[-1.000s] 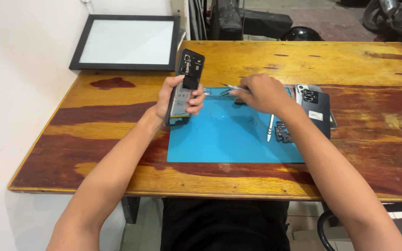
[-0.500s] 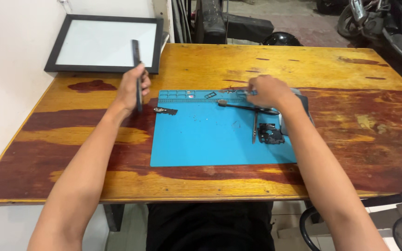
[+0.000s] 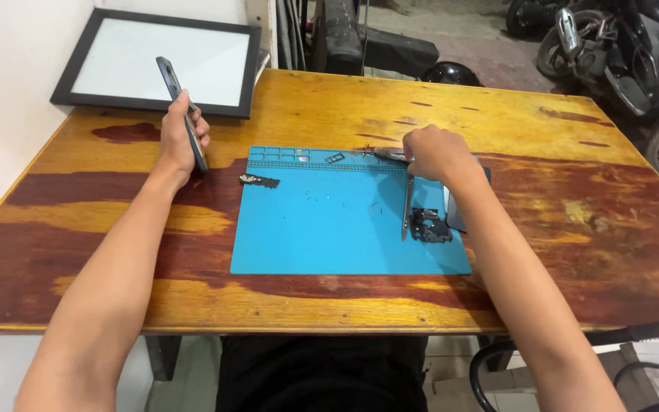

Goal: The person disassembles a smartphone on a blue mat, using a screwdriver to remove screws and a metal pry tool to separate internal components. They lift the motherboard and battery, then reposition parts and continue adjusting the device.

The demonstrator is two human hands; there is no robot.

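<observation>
My left hand (image 3: pixel 179 140) grips a dark smartphone (image 3: pixel 174 88) on edge, raised over the left part of the wooden table (image 3: pixel 329 305), left of the blue work mat (image 3: pixel 329 229). At the mat's far right corner my right hand (image 3: pixel 432 152) is closed around a slim metal tool (image 3: pixel 385 154), knuckles up. A long thin screwdriver-like tool (image 3: pixel 406 207) lies on the mat under that hand. Next to it sits a small black phone part (image 3: pixel 429 226). Another small black part (image 3: pixel 259 181) lies on the mat's left edge.
A black-framed white panel (image 3: pixel 158 61) leans at the table's far left corner against the wall. A second phone (image 3: pixel 455 210) lies partly under my right forearm. Small screws dot the mat. Motorbikes (image 3: pixel 619 53) stand beyond the table at the far right.
My left hand has carried the phone away from the mat, out to the left, and turned it edge-on. My right hand stays at the mat's far right corner.
</observation>
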